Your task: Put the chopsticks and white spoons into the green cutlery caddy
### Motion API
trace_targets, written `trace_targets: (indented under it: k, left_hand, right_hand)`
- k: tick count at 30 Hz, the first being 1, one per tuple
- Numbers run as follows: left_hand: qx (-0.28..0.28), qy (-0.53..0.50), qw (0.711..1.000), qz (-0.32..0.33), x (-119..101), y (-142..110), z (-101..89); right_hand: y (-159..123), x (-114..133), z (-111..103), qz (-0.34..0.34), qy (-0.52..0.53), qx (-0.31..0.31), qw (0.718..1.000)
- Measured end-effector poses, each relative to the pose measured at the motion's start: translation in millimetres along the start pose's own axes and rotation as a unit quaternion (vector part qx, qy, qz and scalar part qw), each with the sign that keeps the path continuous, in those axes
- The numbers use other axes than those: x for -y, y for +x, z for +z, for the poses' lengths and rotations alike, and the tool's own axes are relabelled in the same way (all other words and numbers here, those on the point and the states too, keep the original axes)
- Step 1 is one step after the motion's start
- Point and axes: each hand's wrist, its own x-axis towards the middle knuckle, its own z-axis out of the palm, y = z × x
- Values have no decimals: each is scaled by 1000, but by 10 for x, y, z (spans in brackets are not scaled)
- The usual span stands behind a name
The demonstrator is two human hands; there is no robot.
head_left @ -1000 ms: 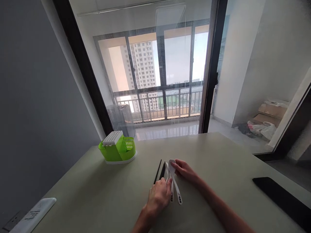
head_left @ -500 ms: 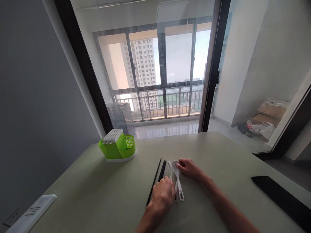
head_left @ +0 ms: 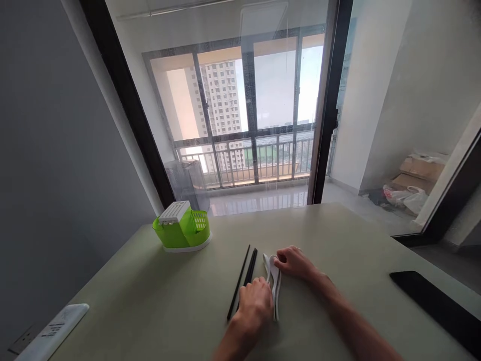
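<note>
White spoons (head_left: 276, 277) lie close together on the table, bowls away from me, handles toward me. My right hand (head_left: 296, 261) is closed at the bowl end, with its curled fingers on the spoons from the right. From the left, my left hand (head_left: 255, 300) closes around the handle of the leftmost white spoon (head_left: 266, 260); its thumb is mostly hidden. Just left of that hand, several black chopsticks (head_left: 251, 271) lie side by side, partly covered by it. One separate black chopstick (head_left: 239, 282) rests a little farther left.
A green utensil caddy (head_left: 180, 235) with a white slotted top stands at the table's back left. A white power strip (head_left: 56, 331) is at the left edge. On the right lies a flat black object (head_left: 432, 306). Behind the table (head_left: 323, 235) rises a glass door.
The spoons have shifted slightly right, and their crossed handles are now drawn together side by side. Both hands moved right with them. More of the left chopstick shows.
</note>
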Motion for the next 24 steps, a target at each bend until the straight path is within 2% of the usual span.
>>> trace_targets:
  k: [9,18,21,24]
  left_hand:
    - [6,34,999,27,-17,-1,-29]
    - [13,53,997,52,33,-35,-70]
    - [5,55,996,63,135,-41,-192]
    - [-46,62,995,62,348,45,-447]
  right_hand:
    - [19,-44,47,-1,34,-14,999]
    - [118,-266,69,32,175,-48,983]
    - [159,-333,63,43,223,-53,973]
    - [199,-386,70,51,257,-59,963]
